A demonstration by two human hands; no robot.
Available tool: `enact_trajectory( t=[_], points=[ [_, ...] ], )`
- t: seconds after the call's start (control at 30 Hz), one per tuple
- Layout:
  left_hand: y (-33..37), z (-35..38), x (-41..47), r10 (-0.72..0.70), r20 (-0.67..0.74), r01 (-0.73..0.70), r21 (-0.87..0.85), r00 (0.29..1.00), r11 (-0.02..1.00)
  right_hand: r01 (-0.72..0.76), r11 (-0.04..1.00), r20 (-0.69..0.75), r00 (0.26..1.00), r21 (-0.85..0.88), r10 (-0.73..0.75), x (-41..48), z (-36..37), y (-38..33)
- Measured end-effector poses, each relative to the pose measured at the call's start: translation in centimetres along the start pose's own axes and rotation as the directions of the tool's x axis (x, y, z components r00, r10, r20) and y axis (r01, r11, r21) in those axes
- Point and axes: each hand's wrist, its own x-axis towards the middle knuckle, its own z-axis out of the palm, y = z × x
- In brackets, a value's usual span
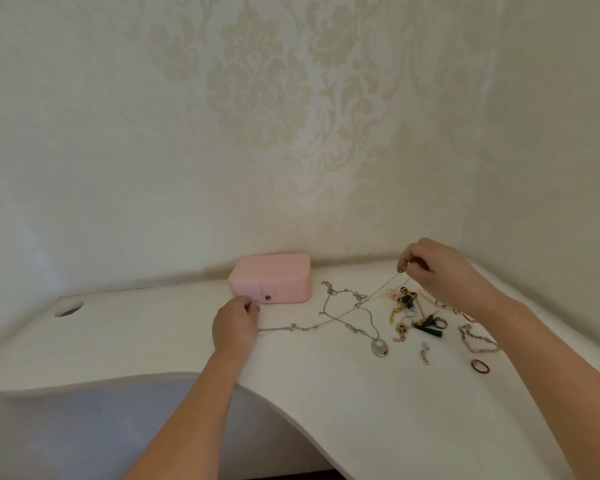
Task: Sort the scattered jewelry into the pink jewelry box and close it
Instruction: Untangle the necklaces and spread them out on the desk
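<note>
the thin chain runs under the left hand, whose curled fingers hide its end, so whether it is gripped there cannot be told; at the right hand the chain is too fine to follow between the pinching fingertips; the right wrist covers part of a red piece; the heap of small pieces is too tangled and tiny to tell apart; both forearms run off the frame; the closed pink jewelry box hides its inside
</note>
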Motion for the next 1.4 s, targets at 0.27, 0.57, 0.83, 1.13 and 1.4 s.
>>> enact_trajectory(
  t=[0.27, 0.57, 0.83, 1.13, 1.4],
  points=[
    [0.0, -0.2, -0.1, -0.067, -0.05, 0.074, 0.156, 0.997, 0.985, -0.151, 0.824, 0.01, 0.985, 0.546, 0.174, 1.0, -1.2, -1.0],
    [0.3, 0.3, 0.4, -0.11, 0.006, 0.101, 0.345, 0.994, 0.933, -0.037, 0.651, -0.027, 0.996, 0.758, 0.088, 1.2, -5.1, -3.3],
    [-0.3, 0.0, 0.1, -0.08, -0.011, 0.08, 0.26, 0.997, 0.962, 0.075, 0.73, -0.084, 0.996, 0.679, -0.025, 3.7, -8.7, -7.9],
    [-0.8, -0.2, -0.1, -0.053, 0.008, 0.051, 0.168, 0.999, 0.984, 0.182, 0.798, -0.153, 0.982, 0.575, -0.113, 3.9, -12.7, -11.1],
    [-0.7, -0.1, 0.0, -0.036, 0.009, 0.033, 0.244, 0.999, 0.969, 0.101, 0.793, -0.247, 0.967, 0.601, 0.063, 3.2, -14.1, -8.0]
  ],
)
